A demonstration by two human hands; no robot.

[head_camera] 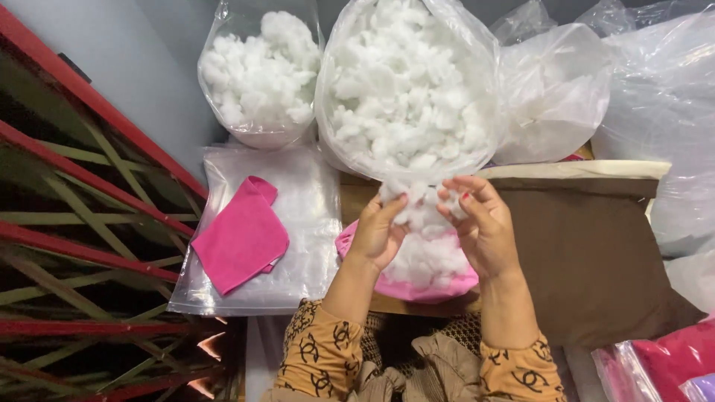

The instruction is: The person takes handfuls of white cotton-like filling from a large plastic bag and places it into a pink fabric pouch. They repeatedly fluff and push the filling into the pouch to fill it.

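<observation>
Both hands, left hand and right hand, are pinching a clump of white stuffing over the pink fabric piece heaped with more. Loose tufts are risking sliding off onto the brown cloth if the grip is slackening

White fluffy stuffing heaped in pink cover.

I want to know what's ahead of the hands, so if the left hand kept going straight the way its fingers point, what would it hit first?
The left hand already grips a white stuffing tuft. Straight on, it would probably meet the large clear bag of stuffing just beyond, though depth is hard to judge.
</observation>
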